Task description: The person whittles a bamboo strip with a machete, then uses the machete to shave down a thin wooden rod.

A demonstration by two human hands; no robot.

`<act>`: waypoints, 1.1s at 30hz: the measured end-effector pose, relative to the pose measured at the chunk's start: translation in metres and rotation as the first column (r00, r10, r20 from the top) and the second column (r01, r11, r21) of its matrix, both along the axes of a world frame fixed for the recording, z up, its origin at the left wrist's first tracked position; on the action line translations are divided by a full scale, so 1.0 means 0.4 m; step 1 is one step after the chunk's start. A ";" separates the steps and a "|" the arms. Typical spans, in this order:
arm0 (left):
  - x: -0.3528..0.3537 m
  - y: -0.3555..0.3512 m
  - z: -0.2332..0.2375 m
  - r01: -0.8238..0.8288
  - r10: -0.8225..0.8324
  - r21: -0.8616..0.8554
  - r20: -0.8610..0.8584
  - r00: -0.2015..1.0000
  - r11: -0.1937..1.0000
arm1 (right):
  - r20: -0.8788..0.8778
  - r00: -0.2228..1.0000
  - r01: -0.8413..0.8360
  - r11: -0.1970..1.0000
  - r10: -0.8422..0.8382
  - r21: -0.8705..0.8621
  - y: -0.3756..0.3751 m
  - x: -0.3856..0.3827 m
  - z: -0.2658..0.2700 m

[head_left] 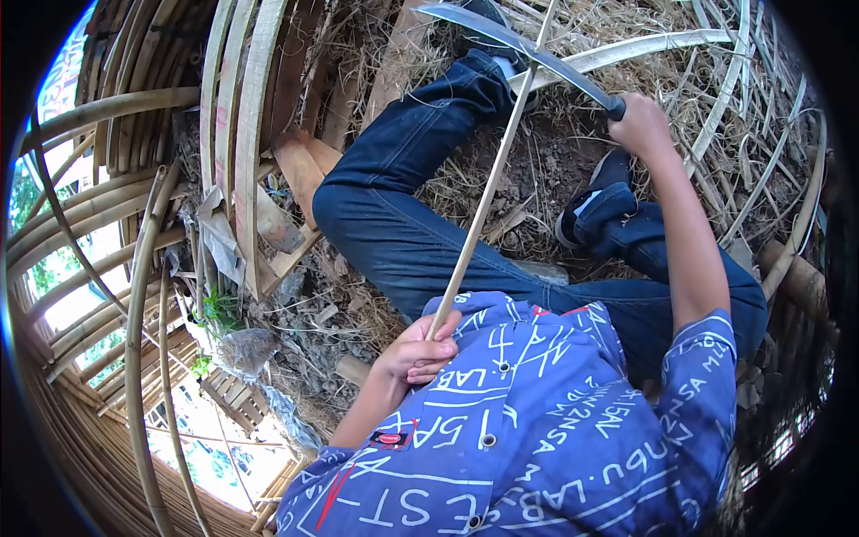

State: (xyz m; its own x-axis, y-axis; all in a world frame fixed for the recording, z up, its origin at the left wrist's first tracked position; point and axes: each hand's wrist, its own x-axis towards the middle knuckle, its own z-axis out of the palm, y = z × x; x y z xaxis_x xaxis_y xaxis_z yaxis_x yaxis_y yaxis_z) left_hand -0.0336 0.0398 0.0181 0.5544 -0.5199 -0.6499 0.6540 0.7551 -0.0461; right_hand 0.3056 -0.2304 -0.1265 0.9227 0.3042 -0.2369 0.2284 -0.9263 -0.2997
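Observation:
My left hand [419,351] is wrapped round the lower end of a long, thin bamboo strip [483,210], close against my patterned blue shirt [537,421]. From there the strip slants up and away past my legs to the top edge of the view. In my right hand [642,125] is the dark handle of a machete [573,76]. Its long, slightly curved blade reaches left and crosses the strip far from my left hand, right at the strip's surface. My bent legs in dark jeans [385,224] lie spread around the strip.
Pale shavings and curled bamboo strips [743,98] litter the ground ahead and to the right. Upright wooden slats [250,134] stand on the left, beside stacked bamboo poles [134,268]. A crumpled plastic sheet [291,416] lies near my left elbow.

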 end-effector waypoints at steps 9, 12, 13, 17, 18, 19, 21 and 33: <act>0.024 0.008 -0.018 -0.009 0.009 0.014 -0.007 1.000 1.000 | -0.211 0.942 -0.187 0.931 0.260 0.314 0.140 -0.262 0.138; 0.025 0.007 -0.020 0.030 -0.033 0.091 0.032 0.999 0.995 | -0.298 0.889 -0.235 0.905 0.347 0.355 0.165 -0.328 0.176; 0.029 0.005 -0.018 0.033 -0.036 0.090 0.034 0.999 0.995 | -0.316 0.880 -0.239 0.905 0.356 0.353 0.167 -0.328 0.182; 0.027 -0.001 -0.009 0.070 -0.076 0.167 0.031 0.997 0.983 | -0.158 0.969 -0.150 0.959 0.192 0.241 0.138 -0.254 0.117; 0.029 -0.002 -0.009 0.064 -0.069 0.173 0.021 0.997 0.983 | -0.186 0.965 -0.148 0.968 0.186 0.202 0.126 -0.226 0.118; 0.033 -0.002 -0.008 0.064 -0.069 0.175 0.027 0.997 0.982 | -0.214 0.960 -0.145 0.976 0.178 0.162 0.120 -0.202 0.123; 0.038 -0.008 -0.006 0.081 -0.085 0.183 0.015 0.996 0.980 | -0.174 0.963 -0.186 0.973 0.208 0.136 0.126 -0.179 0.114; 0.021 -0.002 -0.008 0.119 -0.126 0.164 0.034 0.992 0.979 | -0.057 0.992 0.107 0.994 -0.108 -0.021 0.057 0.037 0.019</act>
State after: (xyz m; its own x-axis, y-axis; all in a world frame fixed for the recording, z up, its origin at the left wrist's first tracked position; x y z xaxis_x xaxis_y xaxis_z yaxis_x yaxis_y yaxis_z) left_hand -0.0251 0.0388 0.0148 0.5229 -0.4755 -0.7075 0.7405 0.6645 0.1007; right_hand 0.3202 -0.2077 -0.1189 0.9343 0.1991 -0.2958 0.1098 -0.9499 -0.2925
